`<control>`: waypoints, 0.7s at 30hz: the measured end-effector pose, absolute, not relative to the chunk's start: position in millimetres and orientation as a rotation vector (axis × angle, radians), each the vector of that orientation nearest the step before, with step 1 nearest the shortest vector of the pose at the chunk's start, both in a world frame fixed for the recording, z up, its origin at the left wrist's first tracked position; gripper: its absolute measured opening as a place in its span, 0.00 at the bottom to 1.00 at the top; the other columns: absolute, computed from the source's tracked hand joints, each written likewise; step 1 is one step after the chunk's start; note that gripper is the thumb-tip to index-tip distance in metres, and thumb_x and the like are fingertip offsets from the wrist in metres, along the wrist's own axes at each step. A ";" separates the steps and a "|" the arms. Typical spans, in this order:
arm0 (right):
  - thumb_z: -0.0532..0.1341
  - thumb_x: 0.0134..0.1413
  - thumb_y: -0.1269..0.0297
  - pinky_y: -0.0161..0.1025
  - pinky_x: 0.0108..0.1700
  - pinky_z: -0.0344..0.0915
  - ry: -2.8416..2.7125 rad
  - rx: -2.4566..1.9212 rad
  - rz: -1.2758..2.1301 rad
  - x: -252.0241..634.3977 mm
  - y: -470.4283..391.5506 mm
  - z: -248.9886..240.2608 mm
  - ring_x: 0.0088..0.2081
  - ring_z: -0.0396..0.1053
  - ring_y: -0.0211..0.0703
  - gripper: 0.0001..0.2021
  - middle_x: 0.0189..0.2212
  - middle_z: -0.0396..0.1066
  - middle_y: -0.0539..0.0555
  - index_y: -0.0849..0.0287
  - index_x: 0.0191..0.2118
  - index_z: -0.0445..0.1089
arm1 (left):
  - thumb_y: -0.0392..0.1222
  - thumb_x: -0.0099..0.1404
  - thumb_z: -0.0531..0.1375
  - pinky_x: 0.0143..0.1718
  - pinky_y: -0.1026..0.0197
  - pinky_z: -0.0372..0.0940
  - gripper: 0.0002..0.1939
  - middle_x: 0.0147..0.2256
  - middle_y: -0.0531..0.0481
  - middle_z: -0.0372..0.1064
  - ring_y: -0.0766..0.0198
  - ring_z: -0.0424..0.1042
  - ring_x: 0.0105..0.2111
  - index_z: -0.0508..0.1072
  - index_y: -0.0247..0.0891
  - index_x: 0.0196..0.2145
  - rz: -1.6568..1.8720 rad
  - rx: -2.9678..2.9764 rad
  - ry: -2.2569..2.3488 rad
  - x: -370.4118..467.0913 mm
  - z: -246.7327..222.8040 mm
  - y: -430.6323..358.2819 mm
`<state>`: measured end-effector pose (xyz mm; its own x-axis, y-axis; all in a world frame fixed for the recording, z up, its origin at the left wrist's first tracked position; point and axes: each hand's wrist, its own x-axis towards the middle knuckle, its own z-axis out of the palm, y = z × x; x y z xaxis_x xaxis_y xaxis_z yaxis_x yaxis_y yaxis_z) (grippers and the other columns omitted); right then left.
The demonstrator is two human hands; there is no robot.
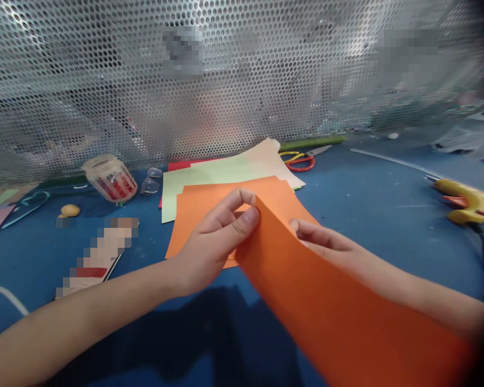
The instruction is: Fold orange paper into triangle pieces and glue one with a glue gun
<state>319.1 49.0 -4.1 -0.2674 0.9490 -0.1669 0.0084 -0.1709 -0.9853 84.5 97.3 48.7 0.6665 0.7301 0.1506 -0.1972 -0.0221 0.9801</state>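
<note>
An orange sheet (pixel 326 295) hangs raised over the blue table, stretching toward the lower right. The thumb and fingers of my left hand (pixel 221 231) pinch its upper left corner. My right hand (pixel 331 242) is behind the sheet's upper edge, its fingers curled at that edge and partly hidden by the paper. Beneath and beyond my hands lie more orange sheets (pixel 201 204), on top of pale green and cream sheets (pixel 226 171) with a red sheet (pixel 185 164) under them.
Red and yellow scissors (pixel 304 162) lie behind the papers near a green stick (pixel 314 142). A jar (pixel 111 180), glasses (pixel 151 181) and a phone-like object (pixel 100 258) are at left. A yellow glue gun (pixel 468 201) is at right; a perforated metal panel (pixel 226 80) stands behind.
</note>
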 end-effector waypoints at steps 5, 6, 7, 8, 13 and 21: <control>0.78 0.42 0.31 0.35 0.28 0.66 -1.259 -1.331 1.376 334.3 64.0 14.4 0.29 0.71 0.40 0.32 0.30 0.72 0.46 0.52 0.36 0.68 | 0.52 0.81 0.50 0.30 0.61 0.68 0.10 0.33 0.56 0.66 0.60 0.71 0.28 0.59 0.47 0.53 0.653 1.796 0.797 76.8 66.9 101.8; 0.79 0.42 0.32 0.36 0.28 0.66 -1.262 -1.381 1.328 339.3 68.8 14.5 0.29 0.72 0.41 0.32 0.30 0.74 0.47 0.52 0.36 0.69 | 0.48 0.81 0.52 0.31 0.59 0.69 0.10 0.32 0.56 0.66 0.58 0.71 0.28 0.60 0.45 0.55 0.620 1.905 0.879 75.8 68.4 104.9; 0.79 0.40 0.33 0.37 0.27 0.65 -1.275 -1.430 1.270 344.6 74.1 12.8 0.29 0.73 0.43 0.31 0.30 0.75 0.48 0.52 0.36 0.70 | 0.44 0.80 0.54 0.35 0.55 0.71 0.11 0.32 0.55 0.67 0.57 0.72 0.30 0.62 0.43 0.57 0.590 2.018 0.963 75.2 68.3 108.3; 0.80 0.38 0.33 0.38 0.28 0.66 -1.298 -1.477 1.201 349.9 79.7 9.5 0.29 0.73 0.45 0.31 0.31 0.77 0.50 0.52 0.35 0.72 | 0.39 0.78 0.55 0.40 0.51 0.72 0.13 0.34 0.52 0.69 0.54 0.74 0.34 0.65 0.41 0.58 0.561 2.131 1.047 75.0 66.4 111.9; 0.77 0.37 0.27 0.40 0.28 0.58 -1.507 -1.591 0.787 366.1 99.1 -17.0 0.25 0.62 0.41 0.34 0.23 0.69 0.47 0.51 0.40 0.80 | 0.40 0.80 0.65 0.56 0.39 0.75 0.15 0.59 0.38 0.74 0.45 0.77 0.55 0.75 0.36 0.60 0.319 2.564 1.261 76.7 36.5 120.7; 0.65 0.59 0.32 0.43 0.29 0.57 -1.811 -1.576 0.503 363.9 92.3 -23.0 0.22 0.59 0.43 0.26 0.18 0.63 0.46 0.51 0.39 0.83 | 0.50 0.79 0.68 0.54 0.42 0.78 0.21 0.61 0.41 0.74 0.49 0.79 0.54 0.75 0.39 0.63 -0.109 2.890 1.161 75.5 -4.5 99.1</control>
